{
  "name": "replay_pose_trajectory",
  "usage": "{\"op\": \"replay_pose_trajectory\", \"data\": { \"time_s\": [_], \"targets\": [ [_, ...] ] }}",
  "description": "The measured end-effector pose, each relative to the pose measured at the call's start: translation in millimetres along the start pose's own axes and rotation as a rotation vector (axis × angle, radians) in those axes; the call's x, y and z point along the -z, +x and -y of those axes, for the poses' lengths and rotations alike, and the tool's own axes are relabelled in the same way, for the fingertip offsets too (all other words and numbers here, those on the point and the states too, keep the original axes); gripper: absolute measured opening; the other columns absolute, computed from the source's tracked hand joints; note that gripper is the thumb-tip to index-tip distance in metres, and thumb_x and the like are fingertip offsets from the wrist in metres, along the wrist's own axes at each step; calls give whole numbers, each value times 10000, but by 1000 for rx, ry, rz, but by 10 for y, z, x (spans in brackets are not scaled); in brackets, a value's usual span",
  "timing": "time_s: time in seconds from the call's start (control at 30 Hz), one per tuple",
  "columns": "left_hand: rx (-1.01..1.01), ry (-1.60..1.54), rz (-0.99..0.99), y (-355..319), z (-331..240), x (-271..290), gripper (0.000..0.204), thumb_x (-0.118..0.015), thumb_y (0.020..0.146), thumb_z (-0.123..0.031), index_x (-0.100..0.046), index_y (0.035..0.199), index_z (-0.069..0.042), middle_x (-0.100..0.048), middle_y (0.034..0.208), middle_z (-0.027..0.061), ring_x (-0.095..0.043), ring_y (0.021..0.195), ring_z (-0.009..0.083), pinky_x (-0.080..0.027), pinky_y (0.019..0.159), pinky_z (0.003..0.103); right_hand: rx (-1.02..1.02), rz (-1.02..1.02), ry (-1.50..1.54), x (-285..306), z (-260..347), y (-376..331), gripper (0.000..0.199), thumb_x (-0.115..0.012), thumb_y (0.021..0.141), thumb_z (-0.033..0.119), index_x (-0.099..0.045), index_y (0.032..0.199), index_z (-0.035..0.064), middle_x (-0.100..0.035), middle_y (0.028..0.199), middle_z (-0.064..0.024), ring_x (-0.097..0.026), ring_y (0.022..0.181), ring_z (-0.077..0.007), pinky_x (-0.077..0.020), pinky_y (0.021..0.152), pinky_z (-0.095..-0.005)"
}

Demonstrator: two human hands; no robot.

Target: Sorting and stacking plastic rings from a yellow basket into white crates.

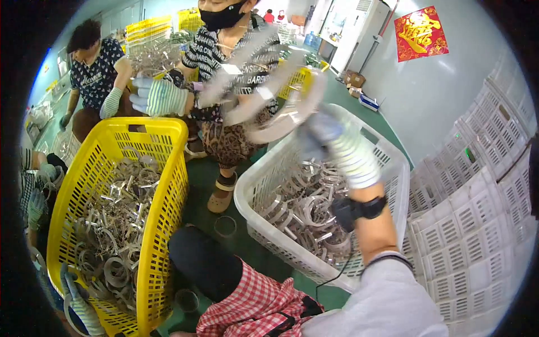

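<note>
My right hand (332, 135), in a striped knit glove with a grey palm, is raised over the white crate (387, 185). It is closed on several broad clear plastic rings (286, 115), smeared by motion. My left hand (83, 303), gloved alike, is at the lower left by the near corner of the yellow crate (160, 247). Its fingers seem closed on a pale plastic ring (68, 314), partly cut off by the picture's edge. Clear rings and thin scraps fill the yellow crate. More clear rings (314, 213) lie in the white crate.
A masked co-worker (236, 73) faces me, a gloved hand (163, 96) stretched over the yellow crate. Another person (98, 67) works farther left; more gloved hands (37, 208) show at the left edge. Stacked white crates (466, 253) line the right wall. Loose rings (225, 226) lie on the green floor.
</note>
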State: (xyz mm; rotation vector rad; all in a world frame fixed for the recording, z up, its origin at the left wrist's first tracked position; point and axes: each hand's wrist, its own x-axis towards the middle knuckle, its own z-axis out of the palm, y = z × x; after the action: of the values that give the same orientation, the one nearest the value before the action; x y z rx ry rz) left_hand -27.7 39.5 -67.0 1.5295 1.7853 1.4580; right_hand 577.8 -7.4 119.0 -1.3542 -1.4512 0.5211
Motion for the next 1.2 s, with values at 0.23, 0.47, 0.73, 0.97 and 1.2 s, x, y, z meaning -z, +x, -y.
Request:
{"op": "replay_pose_trajectory", "data": {
  "time_s": [0.23,0.47,0.73,0.97,1.2],
  "targets": [
    [-224,152,104,251,673,281,494,-411,897,-101,-387,1391,-99,-441,1158,7,-366,637,53,-306,549,166,-490,268,-176,1631,-1130,-607,411,-664,828,313,-604,1075,-10,-595,766,-17,-567,697,-103,-455,624,-263],
    [-388,397,241,336,906,240,663,-382,825,103,-312,1443,-129,-437,1407,64,-481,711,94,-417,624,183,-1121,623,-417,2449,-1826,-1529,381,-716,777,213,-637,1108,42,-669,958,-44,-611,836,-150,-504,759,-293],
    [-249,316,243,206,742,239,559,-411,890,24,-339,1429,-103,-501,1324,48,-478,725,82,-409,668,185,-1354,1097,-942,2197,-2075,-1691,453,-699,688,115,-650,1137,146,-657,1085,-67,-599,970,-201,-466,840,-355],
    [-87,6,157,-21,201,-266,411,-373,973,-65,-408,1382,-77,-506,1238,21,-363,622,29,-342,598,124,-1684,920,-746,2674,-3381,-2205,257,-611,740,156,-709,970,96,-684,911,-143,-637,807,-285,-473,788,-439],
    [-433,463,253,74,360,4,407,-345,972,-25,-420,1368,-75,-445,1377,63,-480,831,56,-399,795,161,-951,561,-1440,2669,-3389,-2133,316,-606,718,204,-688,995,79,-646,1055,-171,-615,1008,-326,-479,855,-388]
  ]
}}
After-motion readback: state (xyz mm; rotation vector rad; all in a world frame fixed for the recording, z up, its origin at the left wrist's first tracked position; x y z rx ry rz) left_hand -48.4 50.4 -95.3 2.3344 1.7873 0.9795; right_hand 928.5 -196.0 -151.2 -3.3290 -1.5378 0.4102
